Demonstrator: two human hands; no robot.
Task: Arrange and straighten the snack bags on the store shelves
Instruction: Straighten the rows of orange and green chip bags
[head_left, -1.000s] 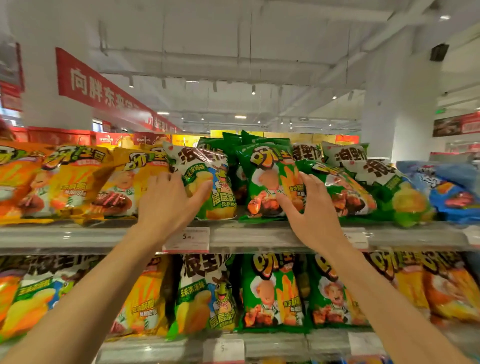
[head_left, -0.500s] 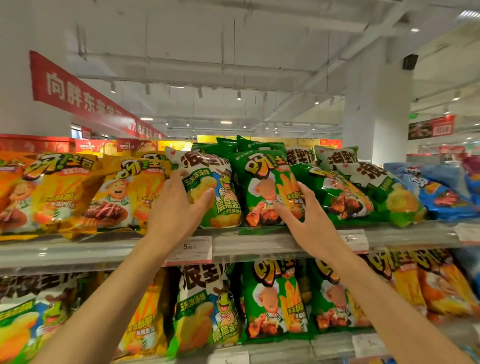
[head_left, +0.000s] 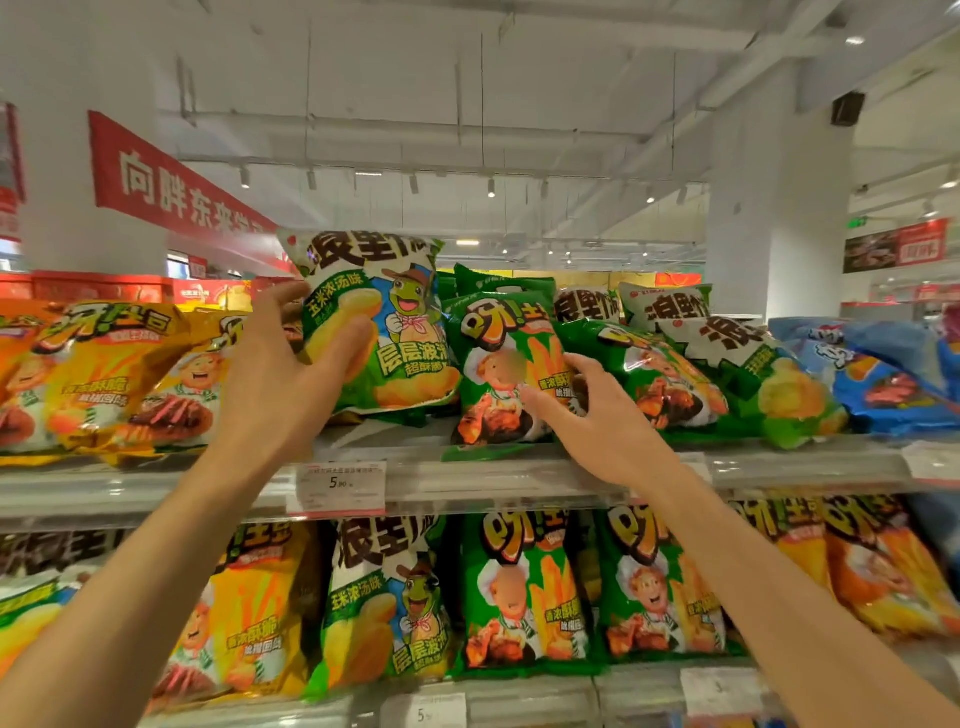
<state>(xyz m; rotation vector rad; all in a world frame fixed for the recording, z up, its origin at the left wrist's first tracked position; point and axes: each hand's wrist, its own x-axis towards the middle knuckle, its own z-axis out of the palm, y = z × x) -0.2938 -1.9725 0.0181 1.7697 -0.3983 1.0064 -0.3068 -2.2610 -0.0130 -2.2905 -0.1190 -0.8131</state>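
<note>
The left hand (head_left: 280, 384), fingers curled round the frog bag (head_left: 379, 322), has raised it upright off the upper shelf (head_left: 498, 475) since a second ago; the right hand (head_left: 597, 415), fingers open, touches the chef bag (head_left: 498, 374) beside it. Straightening is under way. Slumped green bags (head_left: 670, 374) crowd the right, orange bags (head_left: 104, 384) the left.

Glossy plastic snack bags (head_left: 374, 332)
</note>
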